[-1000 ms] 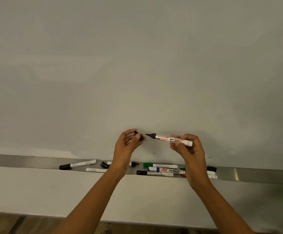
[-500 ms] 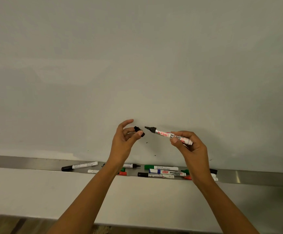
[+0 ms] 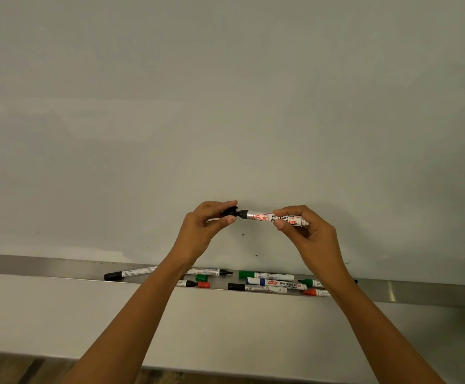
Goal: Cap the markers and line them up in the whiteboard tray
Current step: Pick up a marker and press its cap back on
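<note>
Black plastic cap [image 3: 229,211] at tip of slim white cylindrical marker [image 3: 274,217]

Marker [image 3: 273,218]: in my right grip [image 3: 307,235].
Cap [image 3: 230,211]: in my left grip [image 3: 199,231], at marker's left end.
Tray [image 3: 420,293]: below both, holding other markers [image 3: 275,284].

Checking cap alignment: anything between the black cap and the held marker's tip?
No. Head view: black cap in left hand meets the marker tip, no gap visible.
</note>
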Tool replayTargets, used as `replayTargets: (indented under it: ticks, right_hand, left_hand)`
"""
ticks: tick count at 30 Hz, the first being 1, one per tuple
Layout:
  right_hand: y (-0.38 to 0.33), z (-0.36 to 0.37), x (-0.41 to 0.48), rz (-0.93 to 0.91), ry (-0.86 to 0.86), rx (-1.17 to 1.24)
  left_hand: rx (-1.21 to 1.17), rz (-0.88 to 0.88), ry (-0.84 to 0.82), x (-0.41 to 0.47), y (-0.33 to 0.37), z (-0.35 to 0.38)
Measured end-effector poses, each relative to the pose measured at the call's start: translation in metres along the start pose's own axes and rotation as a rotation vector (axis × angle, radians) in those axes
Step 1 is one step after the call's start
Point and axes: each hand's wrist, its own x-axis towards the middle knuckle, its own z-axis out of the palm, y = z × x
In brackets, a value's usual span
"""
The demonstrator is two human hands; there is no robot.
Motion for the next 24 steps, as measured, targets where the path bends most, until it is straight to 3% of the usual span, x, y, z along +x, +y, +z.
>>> replayTargets:
  ticks: [5,12,18,24]
  right_hand:
    - [0.001,0.003,0.0,-0.086,-0.098,-0.133]
    - [0.001,0.007,0.0,-0.226,-0.097,-0.448]
    - [-0.002,0.01,0.004,-0.022,-0.055,-0.377]
    - [0.006,0.004,0.013,0.105,-0.269,-0.423]
  left_hand:
    - [-0.161,-0.07,0.029,-0.001,0.0,-0.005]
    - [-0.115,-0.054,0.048,-0.004,-0.003,0.0]
    - [-0.102,-0.033,0.062,-0.002,-0.004,0.004]
    - [0.004,-0.064,0.072,-0.002,-0.011,0.007]
